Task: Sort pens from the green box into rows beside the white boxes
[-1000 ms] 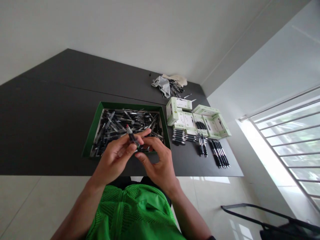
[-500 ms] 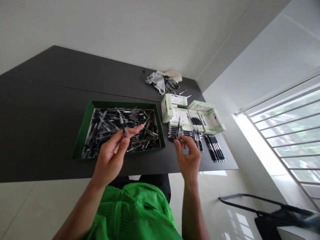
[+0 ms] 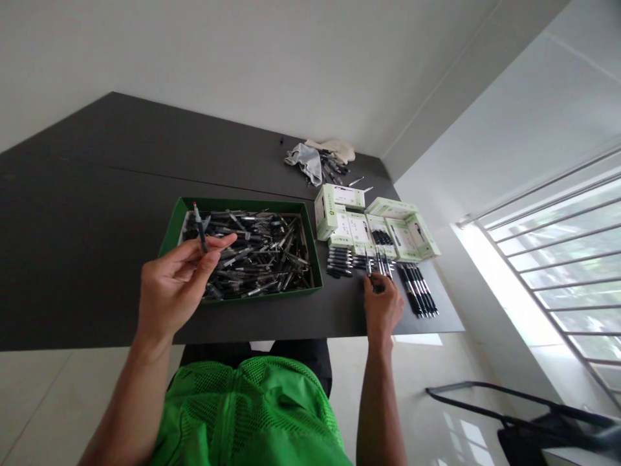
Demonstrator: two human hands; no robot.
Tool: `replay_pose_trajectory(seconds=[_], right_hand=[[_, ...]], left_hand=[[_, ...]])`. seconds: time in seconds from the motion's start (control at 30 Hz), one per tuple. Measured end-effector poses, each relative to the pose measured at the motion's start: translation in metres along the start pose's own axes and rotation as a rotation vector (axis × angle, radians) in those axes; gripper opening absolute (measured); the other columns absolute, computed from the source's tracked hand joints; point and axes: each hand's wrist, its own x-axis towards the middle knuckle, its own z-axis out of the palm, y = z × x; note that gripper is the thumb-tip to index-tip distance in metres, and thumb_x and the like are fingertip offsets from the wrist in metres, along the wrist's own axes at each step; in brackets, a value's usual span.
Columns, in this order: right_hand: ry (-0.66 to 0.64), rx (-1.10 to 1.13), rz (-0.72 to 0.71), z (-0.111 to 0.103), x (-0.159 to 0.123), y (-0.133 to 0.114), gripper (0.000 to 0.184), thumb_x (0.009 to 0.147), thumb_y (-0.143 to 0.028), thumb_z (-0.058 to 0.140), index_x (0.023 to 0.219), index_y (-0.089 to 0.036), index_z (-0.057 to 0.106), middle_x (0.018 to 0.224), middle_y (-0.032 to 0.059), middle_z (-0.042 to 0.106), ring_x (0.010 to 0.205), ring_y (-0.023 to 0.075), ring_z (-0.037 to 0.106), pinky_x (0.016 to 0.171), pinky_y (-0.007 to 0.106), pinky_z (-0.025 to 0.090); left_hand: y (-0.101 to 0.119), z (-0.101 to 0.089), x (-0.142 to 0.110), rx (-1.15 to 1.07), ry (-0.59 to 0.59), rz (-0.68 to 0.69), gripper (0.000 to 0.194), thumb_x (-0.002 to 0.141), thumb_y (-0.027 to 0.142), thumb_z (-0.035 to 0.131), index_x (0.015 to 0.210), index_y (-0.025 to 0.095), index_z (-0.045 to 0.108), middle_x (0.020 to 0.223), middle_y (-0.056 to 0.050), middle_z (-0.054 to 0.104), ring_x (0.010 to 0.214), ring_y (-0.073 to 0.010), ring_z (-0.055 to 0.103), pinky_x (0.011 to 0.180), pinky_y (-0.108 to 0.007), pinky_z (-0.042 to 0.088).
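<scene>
My left hand (image 3: 177, 281) is closed on a dark pen (image 3: 198, 222) with a red tip, held upright over the left side of a green box (image 3: 315, 255). Many loose black and clear pens (image 3: 262, 252) lie jumbled inside that box. Low over the table, my right hand (image 3: 383, 305) pinches another pen (image 3: 367, 260) whose tip points away from me. Beside its fingers are several black pens standing side by side; my hand partly covers them. To its left lies a stack of pens (image 3: 339, 260), and to its right a neat row of pens (image 3: 418, 290).
Pale green cartons (image 3: 326, 210) stand behind the sorted pens, one open carton (image 3: 405, 236) at the right. A grey cloth (image 3: 305, 158) and more pens (image 3: 332, 165) lie at the back. The dark table (image 3: 87, 246) meets a wall. A black-framed chair (image 3: 519, 408) stands at right.
My left hand has moved left with its pen, from the box's middle to its left edge. My right hand has carried its pen right and down to the sorted pens.
</scene>
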Motion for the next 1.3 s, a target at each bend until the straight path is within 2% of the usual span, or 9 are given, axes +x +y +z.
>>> replay_pose_trajectory(seconds=[0.3,0.4,0.5,0.6,0.73,0.83,1.0,1.13,1.3], right_hand=[[0.021,-0.025,0.003,-0.004,-0.002,-0.008,0.041,0.093,-0.048,0.067,0.123,-0.023,0.076,0.113,0.0120,0.074,0.098,0.0300,0.065,0.075,0.037,0.040],[0.066,0.028,-0.082,-0.010,-0.004,-0.017,0.040,0.096,-0.045,0.063,0.124,-0.019,0.075,0.114,0.0142,0.071,0.100,0.0301,0.064,0.079,0.039,0.043],[0.052,0.157,-0.241,-0.023,-0.006,-0.043,0.033,0.098,-0.040,0.062,0.119,-0.017,0.076,0.108,0.0116,0.070,0.088,0.0246,0.062,0.079,0.038,0.046],[-0.093,0.300,-0.468,-0.041,-0.007,-0.083,0.022,0.103,-0.033,0.059,0.109,-0.021,0.077,0.097,0.0059,0.071,0.079,0.0196,0.060,0.075,0.034,0.048],[-0.441,0.371,-0.839,-0.053,0.000,-0.137,0.020,0.108,-0.025,0.057,0.106,-0.023,0.076,0.099,0.0045,0.075,0.093,0.0208,0.064,0.086,0.035,0.050],[-0.605,0.285,-1.025,-0.044,0.013,-0.165,0.020,0.108,-0.023,0.057,0.113,-0.021,0.077,0.106,0.0062,0.076,0.101,0.0218,0.064,0.094,0.037,0.050],[-0.705,0.122,-1.189,-0.013,0.029,-0.198,0.021,0.108,-0.022,0.059,0.115,-0.017,0.078,0.111,0.0091,0.077,0.105,0.0229,0.065,0.094,0.036,0.050],[-0.818,0.076,-1.256,0.009,0.031,-0.224,0.024,0.108,-0.017,0.058,0.124,-0.013,0.077,0.122,0.0116,0.078,0.114,0.0236,0.069,0.102,0.037,0.052],[-0.928,0.090,-1.369,0.033,0.020,-0.249,0.039,0.109,-0.014,0.055,0.146,-0.013,0.064,0.148,0.0158,0.068,0.135,0.0252,0.065,0.116,0.042,0.050]], left_hand=[[-0.005,-0.005,0.000,-0.030,-0.026,-0.051,0.015,0.099,0.032,0.076,0.109,0.021,0.079,0.111,-0.002,0.086,0.106,-0.0257,0.083,0.109,-0.046,0.065],[-0.007,-0.007,0.002,-0.040,-0.088,-0.075,0.018,0.101,0.035,0.074,0.108,0.019,0.077,0.103,-0.003,0.086,0.099,-0.0240,0.084,0.102,-0.039,0.067],[-0.010,-0.010,0.004,-0.075,-0.123,-0.090,0.019,0.103,0.038,0.071,0.106,0.019,0.073,0.105,-0.004,0.086,0.102,-0.0237,0.083,0.105,-0.039,0.064],[-0.014,-0.012,0.008,-0.116,-0.105,-0.082,0.021,0.104,0.040,0.069,0.106,0.019,0.069,0.111,-0.007,0.085,0.109,-0.0248,0.081,0.110,-0.041,0.060],[-0.019,-0.015,0.012,-0.083,-0.086,-0.049,0.021,0.106,0.041,0.066,0.109,0.020,0.069,0.105,-0.006,0.084,0.106,-0.0206,0.080,0.107,-0.035,0.058],[-0.019,-0.018,0.015,0.031,-0.062,0.017,0.024,0.107,0.044,0.063,0.106,0.021,0.069,0.093,-0.003,0.080,0.093,-0.0170,0.077,0.093,-0.030,0.059],[-0.023,-0.018,0.017,0.012,-0.006,0.069,0.028,0.106,0.050,0.062,0.107,0.022,0.066,0.083,0.001,0.069,0.073,-0.0133,0.066,0.074,-0.026,0.055],[-0.029,-0.020,0.017,-0.028,0.042,0.091,0.024,0.108,0.045,0.061,0.110,0.022,0.066,0.080,0.001,0.062,0.071,-0.0125,0.058,0.070,-0.025,0.049],[-0.036,-0.020,0.017,-0.108,0.104,0.079,0.023,0.108,0.045,0.062,0.111,0.023,0.066,0.078,0.002,0.057,0.072,-0.0141,0.054,0.070,-0.028,0.046]])
